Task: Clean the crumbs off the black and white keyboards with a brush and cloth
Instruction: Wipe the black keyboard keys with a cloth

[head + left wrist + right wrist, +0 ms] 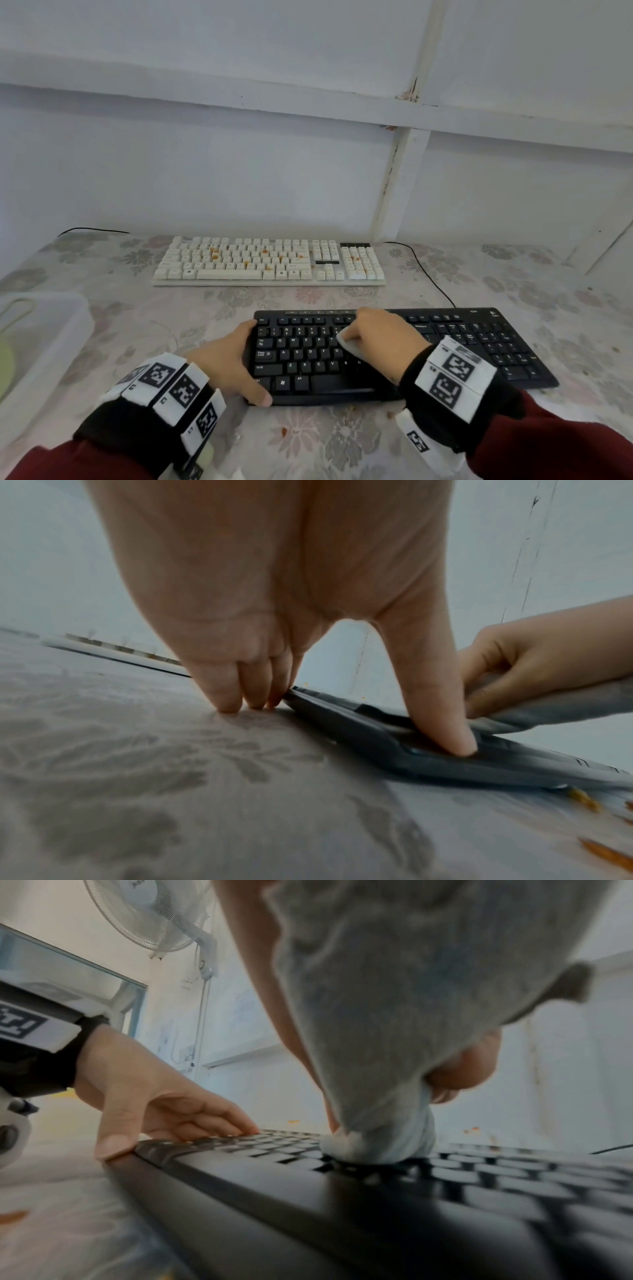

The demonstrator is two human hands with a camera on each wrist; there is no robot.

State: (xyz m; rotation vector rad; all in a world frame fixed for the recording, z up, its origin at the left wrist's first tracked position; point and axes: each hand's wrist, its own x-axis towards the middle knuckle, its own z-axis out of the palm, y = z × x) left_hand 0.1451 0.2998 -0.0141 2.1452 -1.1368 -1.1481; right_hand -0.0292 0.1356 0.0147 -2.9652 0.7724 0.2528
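We judge the black keyboard (394,353) light, stiff and apt to slide on the smooth flowered tablecloth (137,329), so it wants bracing at an end edge, not on the keys; our left hand (226,363) does this at its 9 o'clock end, fingers fairly straight, tips down on the tablecloth against the edge, thumb on the near corner, gripping nothing; the cloth (347,342) is soft and limp, best bunched into a wad; our right hand (380,334) has its fingers curled round it and presses the wad onto the letter rows near mid-board; black keyboard sits nearest us, at 6 o'clock on the table, flat, dark, white legends, no crumbs showing on the visible keys; a few orange crumbs (284,431) lie on the tablecloth just in front of it; white keyboard (267,260) lies at 12 o'clock, well apart, cream keys dotted with orange crumbs, untouched; brush not made out.
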